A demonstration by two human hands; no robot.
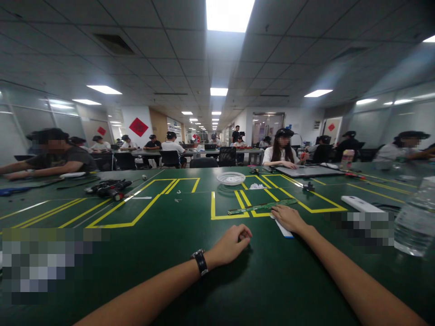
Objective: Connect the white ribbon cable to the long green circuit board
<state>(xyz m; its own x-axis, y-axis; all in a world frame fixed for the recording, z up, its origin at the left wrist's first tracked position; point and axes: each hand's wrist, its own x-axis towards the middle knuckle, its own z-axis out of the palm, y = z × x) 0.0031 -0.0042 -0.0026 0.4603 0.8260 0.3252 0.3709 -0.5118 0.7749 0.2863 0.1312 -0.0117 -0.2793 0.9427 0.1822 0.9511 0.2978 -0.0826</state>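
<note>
My left hand, a dark-strapped watch on its wrist, is held just over the green table with its fingers loosely curled in. Nothing shows between its fingers. Farther right, my right hand lies palm down with its fingers stretched out, partly covering a flat white strip with a blue end. Its fingertips are beside a long, narrow green circuit board, which lies slantwise across yellow tape lines; whether they touch the board I cannot tell. A white openwork plastic basket stands beyond the board.
Crumpled white paper and a small dark part lie beyond my right hand. At right are a white device and a clear water bottle. Black power tools lie at left. Several people sit around the room.
</note>
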